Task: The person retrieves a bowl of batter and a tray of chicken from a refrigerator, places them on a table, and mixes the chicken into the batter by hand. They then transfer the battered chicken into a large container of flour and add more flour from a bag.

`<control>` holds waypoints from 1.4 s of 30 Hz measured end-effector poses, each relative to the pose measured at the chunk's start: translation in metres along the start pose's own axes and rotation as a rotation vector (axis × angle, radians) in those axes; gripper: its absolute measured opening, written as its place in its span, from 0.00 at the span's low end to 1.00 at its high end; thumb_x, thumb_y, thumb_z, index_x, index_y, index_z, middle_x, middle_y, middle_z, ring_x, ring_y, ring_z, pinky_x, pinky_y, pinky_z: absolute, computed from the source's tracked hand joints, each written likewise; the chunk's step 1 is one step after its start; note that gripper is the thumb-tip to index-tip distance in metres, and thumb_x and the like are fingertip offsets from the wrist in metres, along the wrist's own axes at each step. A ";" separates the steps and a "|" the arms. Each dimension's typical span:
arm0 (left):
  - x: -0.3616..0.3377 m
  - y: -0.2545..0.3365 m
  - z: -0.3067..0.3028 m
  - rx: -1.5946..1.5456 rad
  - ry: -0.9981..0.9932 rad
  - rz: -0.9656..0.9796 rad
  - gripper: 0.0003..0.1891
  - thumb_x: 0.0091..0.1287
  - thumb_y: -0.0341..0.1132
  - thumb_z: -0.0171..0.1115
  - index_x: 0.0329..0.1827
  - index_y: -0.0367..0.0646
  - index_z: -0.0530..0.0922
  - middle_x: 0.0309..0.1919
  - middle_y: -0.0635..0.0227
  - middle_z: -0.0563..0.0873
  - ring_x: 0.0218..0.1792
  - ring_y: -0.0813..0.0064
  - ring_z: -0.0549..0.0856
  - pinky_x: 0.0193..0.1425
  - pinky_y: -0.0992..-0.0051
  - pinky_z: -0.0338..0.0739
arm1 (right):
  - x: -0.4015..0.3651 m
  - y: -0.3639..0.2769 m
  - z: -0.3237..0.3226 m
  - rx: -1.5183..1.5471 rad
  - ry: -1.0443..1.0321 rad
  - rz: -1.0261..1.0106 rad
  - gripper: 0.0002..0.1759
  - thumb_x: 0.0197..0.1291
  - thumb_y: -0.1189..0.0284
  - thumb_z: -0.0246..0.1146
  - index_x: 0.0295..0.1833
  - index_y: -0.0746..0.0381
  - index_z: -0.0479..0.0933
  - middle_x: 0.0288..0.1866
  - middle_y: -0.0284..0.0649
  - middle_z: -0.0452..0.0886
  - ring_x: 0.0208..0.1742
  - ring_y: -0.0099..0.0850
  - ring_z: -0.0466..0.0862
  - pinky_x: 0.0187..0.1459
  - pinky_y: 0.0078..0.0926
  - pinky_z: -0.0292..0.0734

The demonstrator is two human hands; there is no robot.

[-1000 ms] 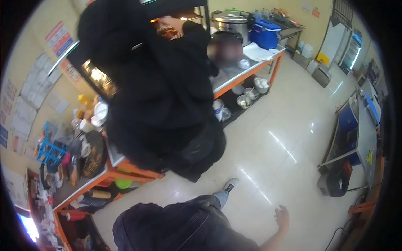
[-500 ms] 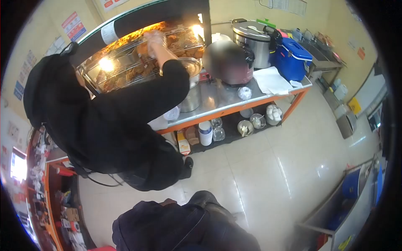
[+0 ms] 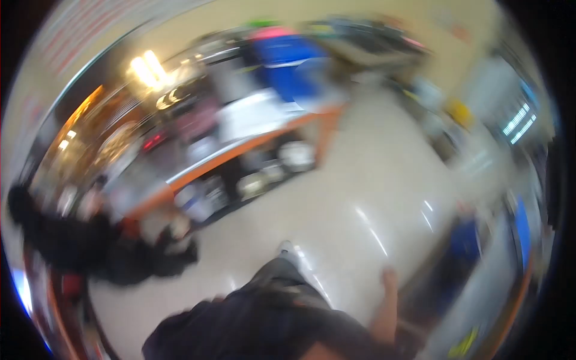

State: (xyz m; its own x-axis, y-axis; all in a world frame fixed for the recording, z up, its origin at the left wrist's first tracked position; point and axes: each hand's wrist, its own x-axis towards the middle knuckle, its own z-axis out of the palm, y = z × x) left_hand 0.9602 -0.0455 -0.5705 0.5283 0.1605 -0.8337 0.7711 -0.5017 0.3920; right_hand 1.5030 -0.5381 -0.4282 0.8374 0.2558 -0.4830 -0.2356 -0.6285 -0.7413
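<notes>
My right hand [image 3: 389, 278] hangs low at my right side, over the tiled floor. It is small and smeared by motion, so its fingers cannot be made out, and nothing shows in it. No left hand is visible; a patch of bare skin shows at the bottom edge, by my dark clothing [image 3: 252, 324]. One of my shoes [image 3: 287, 247] points forward on the floor. The nearest furniture ahead is an orange-edged worktable [image 3: 252, 143]. It bears a dark red cooker [image 3: 198, 115], a white sheet [image 3: 255, 114] and a blue cool box [image 3: 288, 51].
A co-worker in black [image 3: 90, 246] is at the left, near the lit food warmer [image 3: 90, 111]. Bowls and containers [image 3: 253, 185] sit on the worktable's lower shelf. At the right is a long metal-sided unit [image 3: 498, 288]. Pale tiled floor [image 3: 360, 180] runs between.
My view has swung right and blurred, so the worktable and the co-worker appear farther left. The co-worker's hand is no longer seen inside the warmer. My right hand has come into view.
</notes>
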 end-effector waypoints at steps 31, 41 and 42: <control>0.617 1.173 -0.254 0.141 -0.302 -0.009 0.15 0.65 0.42 0.55 0.49 0.44 0.80 0.41 0.64 0.85 0.39 0.66 0.84 0.38 0.62 0.78 | 0.362 0.205 -0.377 -0.075 0.020 0.683 0.21 0.60 0.58 0.53 0.43 0.64 0.81 0.46 0.51 0.82 0.50 0.48 0.80 0.53 0.40 0.74; 0.747 1.398 -0.208 0.189 -0.294 -0.068 0.19 0.68 0.44 0.51 0.58 0.44 0.74 0.51 0.63 0.81 0.47 0.66 0.81 0.48 0.61 0.76 | 0.738 0.084 -0.817 0.007 0.613 0.368 0.20 0.58 0.59 0.54 0.45 0.63 0.80 0.44 0.54 0.82 0.47 0.50 0.81 0.51 0.41 0.75; 0.766 1.435 -0.216 0.179 -0.290 -0.053 0.20 0.69 0.44 0.50 0.59 0.45 0.74 0.52 0.63 0.81 0.48 0.66 0.81 0.49 0.61 0.76 | 0.756 0.080 -0.846 -0.101 0.539 0.344 0.20 0.58 0.59 0.55 0.46 0.63 0.80 0.43 0.54 0.82 0.47 0.49 0.82 0.50 0.41 0.75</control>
State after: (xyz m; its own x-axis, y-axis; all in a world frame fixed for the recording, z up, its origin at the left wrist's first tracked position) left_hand 2.5480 -0.4591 -0.5632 0.3459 -0.0450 -0.9372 0.7066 -0.6447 0.2917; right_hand 2.5341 -1.0164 -0.4587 0.8589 -0.3606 -0.3636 -0.5088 -0.6814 -0.5261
